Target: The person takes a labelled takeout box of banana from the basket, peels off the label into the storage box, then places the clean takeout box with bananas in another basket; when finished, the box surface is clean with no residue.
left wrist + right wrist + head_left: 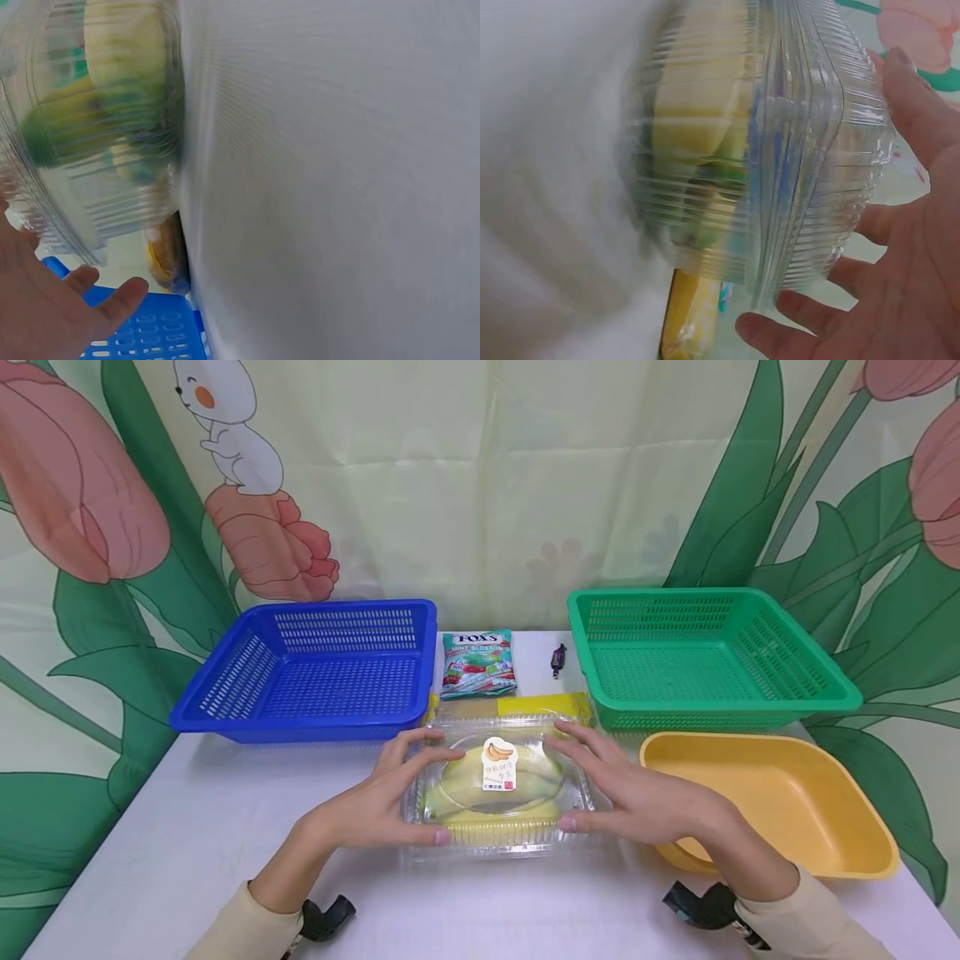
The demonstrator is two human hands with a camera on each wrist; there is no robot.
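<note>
A clear plastic clamshell box sits on the white table in front of me, with yellow-green bananas inside and a banana label on its lid. My left hand spreads over the lid's left side, thumb at the front and fingers reaching over the top. On the right side my right hand lies likewise, its fingers fairly straight. In the right wrist view the lidded box stands beside that hand's spread fingers. The left wrist view shows the box beside my left fingers.
Behind the box lies a yellow-and-brown packet, partly hidden. Beyond it are a Fox's candy bag and a small dark wrapped candy. A blue basket stands left, a green basket right, and a yellow basin nearer.
</note>
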